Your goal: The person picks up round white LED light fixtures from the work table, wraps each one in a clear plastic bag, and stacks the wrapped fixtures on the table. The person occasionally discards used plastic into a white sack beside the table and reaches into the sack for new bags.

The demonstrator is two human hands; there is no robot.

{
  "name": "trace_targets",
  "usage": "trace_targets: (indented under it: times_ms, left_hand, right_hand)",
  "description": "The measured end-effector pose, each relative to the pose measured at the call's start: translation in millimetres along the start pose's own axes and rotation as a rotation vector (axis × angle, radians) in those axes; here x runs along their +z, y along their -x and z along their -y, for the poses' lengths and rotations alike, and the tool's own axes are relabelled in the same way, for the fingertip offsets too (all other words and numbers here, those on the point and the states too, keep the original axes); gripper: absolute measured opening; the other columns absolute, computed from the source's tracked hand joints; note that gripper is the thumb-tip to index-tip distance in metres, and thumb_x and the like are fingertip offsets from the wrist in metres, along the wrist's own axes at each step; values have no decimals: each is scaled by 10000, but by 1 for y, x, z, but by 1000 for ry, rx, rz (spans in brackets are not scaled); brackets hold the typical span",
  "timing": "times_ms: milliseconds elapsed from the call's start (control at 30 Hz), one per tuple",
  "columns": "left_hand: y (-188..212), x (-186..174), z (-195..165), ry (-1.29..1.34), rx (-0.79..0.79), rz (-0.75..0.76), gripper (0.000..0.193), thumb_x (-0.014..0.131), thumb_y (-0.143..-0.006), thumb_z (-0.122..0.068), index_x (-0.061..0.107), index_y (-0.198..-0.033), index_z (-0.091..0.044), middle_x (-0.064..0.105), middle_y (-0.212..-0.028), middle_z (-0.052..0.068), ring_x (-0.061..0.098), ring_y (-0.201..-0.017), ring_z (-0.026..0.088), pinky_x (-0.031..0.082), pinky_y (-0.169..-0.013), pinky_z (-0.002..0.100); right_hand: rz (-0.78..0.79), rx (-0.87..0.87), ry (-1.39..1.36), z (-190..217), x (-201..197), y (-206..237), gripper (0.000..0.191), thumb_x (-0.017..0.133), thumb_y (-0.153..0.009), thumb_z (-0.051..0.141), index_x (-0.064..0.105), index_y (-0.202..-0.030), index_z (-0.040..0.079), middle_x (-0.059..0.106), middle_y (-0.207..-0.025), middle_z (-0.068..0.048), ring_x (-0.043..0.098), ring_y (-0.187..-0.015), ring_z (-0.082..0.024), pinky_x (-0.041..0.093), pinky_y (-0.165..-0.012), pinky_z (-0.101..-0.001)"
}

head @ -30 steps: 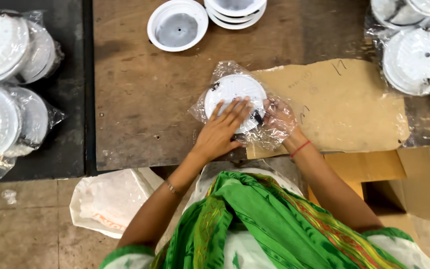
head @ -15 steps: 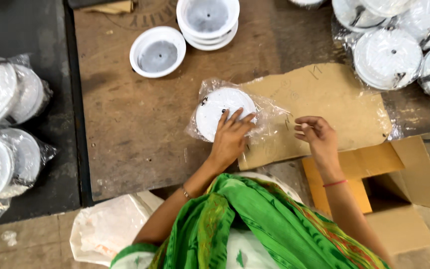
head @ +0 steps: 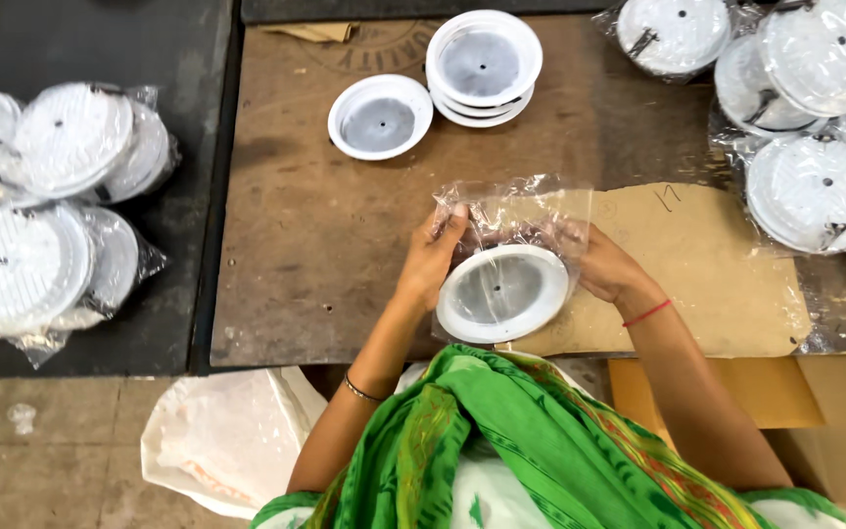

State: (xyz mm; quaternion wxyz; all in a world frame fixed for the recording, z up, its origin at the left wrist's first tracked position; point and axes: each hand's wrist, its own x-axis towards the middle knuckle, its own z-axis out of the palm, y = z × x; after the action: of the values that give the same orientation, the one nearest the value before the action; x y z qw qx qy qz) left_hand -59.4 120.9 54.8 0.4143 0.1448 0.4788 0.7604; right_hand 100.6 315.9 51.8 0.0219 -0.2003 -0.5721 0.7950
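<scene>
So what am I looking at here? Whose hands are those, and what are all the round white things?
The camera sits on a person's head and looks down, so you see that person's own two hands over a brown worktable. The left hand and right hand together hold a clear plastic bag with a round white fixture in it, above a sheet of cardboard. On the table lie one unbagged white fixture and a small stack of them. More fixtures, wrapped in plastic, are piled on the right and on a dark table at the left.
</scene>
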Motion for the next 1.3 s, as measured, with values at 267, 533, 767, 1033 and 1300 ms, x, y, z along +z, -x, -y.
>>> trace_targets:
  times_ms: [267,533,767,1033,1300]
  left_hand:
    - [-2,10,6,101,-7,-45,533,581,-1024,-451,665,-1269,14,726,-1177,86,694,-1021,149,585,-885,317]
    - [2,35,-15,-323,464,58,586,686,-1024,-331,473,-1497,-60,447,-1581,120,428,-1437,167,334,-1205,340]
    - [-4,37,-17,-494,391,117,253,739,-960,-138,702,-1187,-34,541,-1261,70,597,-1098,162,534,-851,280]
    - [-12,33,2,-102,400,173,105,691,-1013,-91,679,-1083,-14,512,-1187,31,584,-1127,136,653,-962,359]
    - [-19,39,4,-57,388,172,93,719,-981,-90,683,-1039,-28,506,-1185,18,577,-1152,128,599,-920,301]
  right_hand:
    - [202,97,245,4,-16,-25,430,644,-993,230,640,-1360,7,712,-1196,-93,660,-1017,-144,564,-864,-323]
    - [407,-29,303,14,-46,-29,460,648,-988,268,592,-1383,39,693,-1251,-56,659,-1119,-148,549,-979,-329]
    - [278,181,259,13,-33,-20,424,589,-1025,313,653,-1335,32,715,-1187,-55,640,-1066,-140,539,-931,-325]
    - [-183,-428,641,124,-16,24,193,588,-1083,138,669,-1205,11,735,-1114,-69,708,-1068,-173,576,-979,-339]
    - [272,-233,1340,151,36,6,194,659,-898,107,759,-1063,82,773,-853,-94,766,-782,-236,577,-716,-367]
